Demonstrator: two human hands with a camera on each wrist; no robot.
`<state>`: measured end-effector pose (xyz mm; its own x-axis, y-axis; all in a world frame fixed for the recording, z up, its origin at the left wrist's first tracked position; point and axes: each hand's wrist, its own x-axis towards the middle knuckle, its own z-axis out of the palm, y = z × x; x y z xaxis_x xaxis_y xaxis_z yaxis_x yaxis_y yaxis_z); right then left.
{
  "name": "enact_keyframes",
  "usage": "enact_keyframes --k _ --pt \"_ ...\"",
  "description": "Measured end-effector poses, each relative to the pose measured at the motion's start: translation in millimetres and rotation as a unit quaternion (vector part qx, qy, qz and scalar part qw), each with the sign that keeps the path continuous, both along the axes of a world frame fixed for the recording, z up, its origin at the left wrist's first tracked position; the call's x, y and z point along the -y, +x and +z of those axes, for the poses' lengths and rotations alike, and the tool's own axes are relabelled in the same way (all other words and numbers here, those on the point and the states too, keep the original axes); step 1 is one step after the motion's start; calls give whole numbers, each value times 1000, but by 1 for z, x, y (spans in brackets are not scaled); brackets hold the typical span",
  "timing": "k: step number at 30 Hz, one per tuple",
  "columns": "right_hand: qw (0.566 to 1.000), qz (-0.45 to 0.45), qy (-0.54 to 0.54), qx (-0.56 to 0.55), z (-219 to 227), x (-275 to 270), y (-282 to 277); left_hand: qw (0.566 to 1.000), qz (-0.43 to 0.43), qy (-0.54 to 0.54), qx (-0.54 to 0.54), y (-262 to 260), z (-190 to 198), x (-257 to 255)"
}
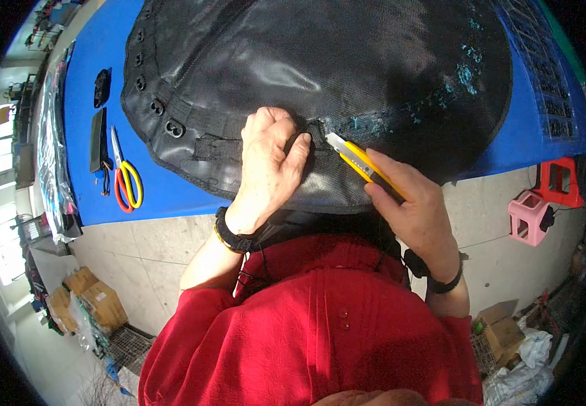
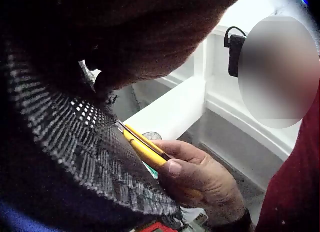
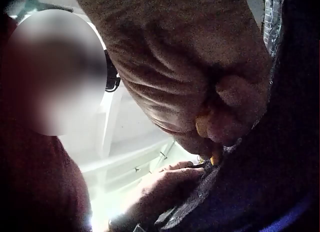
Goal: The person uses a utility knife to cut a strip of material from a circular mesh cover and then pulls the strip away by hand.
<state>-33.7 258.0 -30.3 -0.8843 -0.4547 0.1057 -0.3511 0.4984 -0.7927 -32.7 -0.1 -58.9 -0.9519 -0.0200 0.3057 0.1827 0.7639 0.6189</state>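
Note:
A black mesh sheet (image 1: 293, 74) with a rounded outline is spread over a blue table, marked with light-blue patches on its right side. Near its front edge the left hand (image 1: 271, 159) grips a strap-like fold, fingers curled into the material. The right hand (image 1: 415, 210) holds a yellow utility knife (image 1: 352, 153), its tip pointing left at the fold beside the left thumb. In the left wrist view, the knife (image 2: 142, 148) meets the edge of the mesh (image 2: 100, 159). The right wrist view mostly shows the dark underside of the right hand (image 3: 185, 77).
On the blue tabletop (image 1: 164, 199) at left lie scissors (image 1: 128, 183) with red and yellow handles and a slim black case (image 1: 98, 142). Plastic-wrapped dark pieces (image 1: 550, 88) lie at the right. A pink stool (image 1: 528, 220) and cardboard boxes (image 1: 103, 303) stand on the floor.

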Motion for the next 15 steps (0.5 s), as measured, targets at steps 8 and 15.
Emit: enact_keyframes --k 8,15 --pt "1000 -6 -4 -1 -2 -3 3 1000 1 -2 5 0 1 0" --pt "997 -16 -17 73 3 -9 11 1000 -5 8 -3 -1 -1 0"
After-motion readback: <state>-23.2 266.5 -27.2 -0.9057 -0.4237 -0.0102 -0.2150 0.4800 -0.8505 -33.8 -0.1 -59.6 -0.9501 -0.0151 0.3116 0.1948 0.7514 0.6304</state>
